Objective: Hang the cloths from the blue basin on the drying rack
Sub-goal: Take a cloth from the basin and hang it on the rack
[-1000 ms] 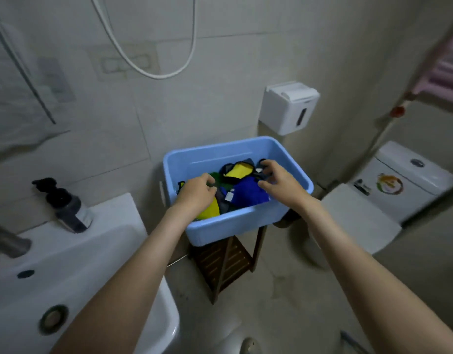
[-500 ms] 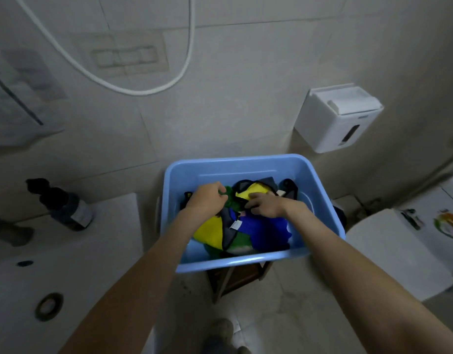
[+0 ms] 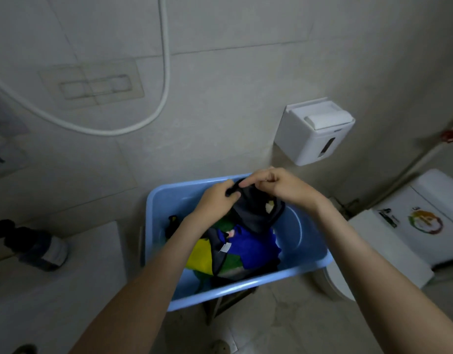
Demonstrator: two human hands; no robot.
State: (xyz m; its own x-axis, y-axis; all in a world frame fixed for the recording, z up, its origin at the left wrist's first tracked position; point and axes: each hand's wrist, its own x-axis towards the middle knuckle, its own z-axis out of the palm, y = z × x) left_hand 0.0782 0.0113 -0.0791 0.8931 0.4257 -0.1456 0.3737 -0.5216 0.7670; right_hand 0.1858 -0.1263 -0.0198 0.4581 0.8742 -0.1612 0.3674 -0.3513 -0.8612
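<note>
— Grey bathroom tiles all round, shower hose looping on the wall, and the blue basin sits on a small wooden stand under my arms. What do you reckon could go wrong?

— What have you got hold of?

— My left hand and my right hand are both pinched shut on the top edge of a dark grey cloth, lifted partly above the pile. Its lower part hangs down onto the blue cloth, with the yellow cloth and a green one beside it in the basin.

— Then I'd guess the tangle is the risk. Pull up fast and the grey one may drag a neighbour over the rim onto the floor.

— Agreed. The basin also overhangs that stand, so a hard tug might tip it towards the toilet.

— And the drying rack?

— Not in sight, so I can't judge the carry; a trailing end could brush the sink counter
</note>
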